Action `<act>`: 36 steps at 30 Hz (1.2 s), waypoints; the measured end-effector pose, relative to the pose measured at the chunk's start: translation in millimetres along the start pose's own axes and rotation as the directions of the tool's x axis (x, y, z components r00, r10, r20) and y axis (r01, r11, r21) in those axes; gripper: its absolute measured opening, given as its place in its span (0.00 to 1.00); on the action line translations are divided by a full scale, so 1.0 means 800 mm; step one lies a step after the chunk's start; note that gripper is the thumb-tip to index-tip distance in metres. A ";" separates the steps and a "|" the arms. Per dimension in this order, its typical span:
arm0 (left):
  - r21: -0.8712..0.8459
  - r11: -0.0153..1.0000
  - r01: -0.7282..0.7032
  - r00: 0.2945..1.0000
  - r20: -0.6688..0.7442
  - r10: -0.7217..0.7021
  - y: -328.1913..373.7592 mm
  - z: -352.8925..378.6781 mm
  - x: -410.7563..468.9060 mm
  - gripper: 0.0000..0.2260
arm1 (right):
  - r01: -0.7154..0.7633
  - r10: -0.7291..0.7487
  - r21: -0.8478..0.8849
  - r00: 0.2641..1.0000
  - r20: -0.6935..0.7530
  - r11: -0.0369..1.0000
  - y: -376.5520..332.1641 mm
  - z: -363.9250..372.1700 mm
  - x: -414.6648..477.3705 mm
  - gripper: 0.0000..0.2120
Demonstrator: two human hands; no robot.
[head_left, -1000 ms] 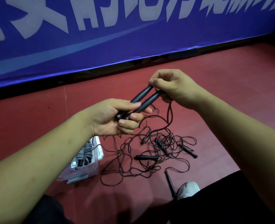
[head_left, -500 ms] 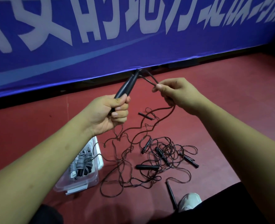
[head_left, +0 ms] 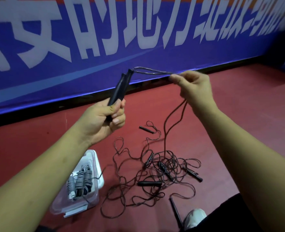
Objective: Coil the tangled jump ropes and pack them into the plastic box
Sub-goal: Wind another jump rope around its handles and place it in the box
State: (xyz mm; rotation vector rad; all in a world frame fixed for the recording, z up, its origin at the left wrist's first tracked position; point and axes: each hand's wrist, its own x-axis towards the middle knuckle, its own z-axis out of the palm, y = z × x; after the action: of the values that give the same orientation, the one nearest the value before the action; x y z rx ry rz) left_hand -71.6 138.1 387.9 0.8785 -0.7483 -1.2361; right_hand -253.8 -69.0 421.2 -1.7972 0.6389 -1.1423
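Observation:
My left hand [head_left: 105, 121] grips two black jump-rope handles [head_left: 120, 88] side by side, tips pointing up and to the right. From their tips the thin cord [head_left: 151, 72] runs right to my right hand [head_left: 191, 86], which pinches it; below that hand the cord hangs down to the floor. A tangle of dark ropes [head_left: 155, 171] with several loose black handles lies on the red floor between my arms. The clear plastic box [head_left: 90, 196] stands at lower left under my left forearm and holds coiled grey ropes [head_left: 80, 180].
A blue banner [head_left: 105, 52] with large white characters runs along the back, its base a dark strip on the floor. A white shoe [head_left: 194, 216] and a dark trouser leg sit at the bottom right, next to one loose handle [head_left: 176, 210].
My right hand let go of the handle tips and slid right along the cord, stretching it out. My left hand raised the two handles higher. The view tilted up.

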 end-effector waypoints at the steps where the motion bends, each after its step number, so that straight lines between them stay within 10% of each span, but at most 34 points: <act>1: 0.051 0.996 0.067 0.997 0.039 -0.069 0.002 0.002 -0.003 0.15 | 0.028 -0.024 0.056 0.998 -0.062 0.998 -0.007 -0.008 0.003 0.10; 5: 0.273 0.914 0.299 0.941 0.077 -0.331 -0.003 0.020 -0.012 0.07 | 0.072 -0.051 0.141 0.988 -0.144 0.987 -0.011 -0.021 0.003 0.05; 10: 0.293 0.931 0.218 0.974 -0.001 -0.228 -0.018 0.028 -0.008 0.13 | 0.018 -0.017 0.008 0.988 -0.153 1.000 0.007 -0.015 0.003 0.03; 13: 0.063 0.993 0.096 0.991 -0.097 -0.090 -0.017 0.027 -0.002 0.05 | -0.145 0.156 -0.098 0.981 0.114 0.985 0.023 -0.010 -0.014 0.06; 17: -0.134 0.991 -0.013 0.951 -0.309 -0.029 -0.022 0.016 0.011 0.01 | -0.380 0.393 -0.138 0.759 0.519 0.915 0.030 0.018 -0.049 0.11; 25: -0.248 0.947 -0.203 0.804 -0.594 0.016 -0.018 -0.008 0.024 0.07 | -0.653 0.408 0.154 0.622 0.669 0.742 0.002 0.076 -0.085 0.11; 36: -0.241 0.953 -0.182 0.834 -0.551 0.020 -0.026 -0.006 0.028 0.12 | -0.289 0.332 -0.169 0.737 0.589 0.942 -0.004 0.103 -0.117 0.12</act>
State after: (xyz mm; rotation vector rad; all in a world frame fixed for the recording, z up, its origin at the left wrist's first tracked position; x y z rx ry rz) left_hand -73.2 114.6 367.8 0.8775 -0.1460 -0.8992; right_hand -221.3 39.1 367.9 -1.8830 0.5528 -0.2677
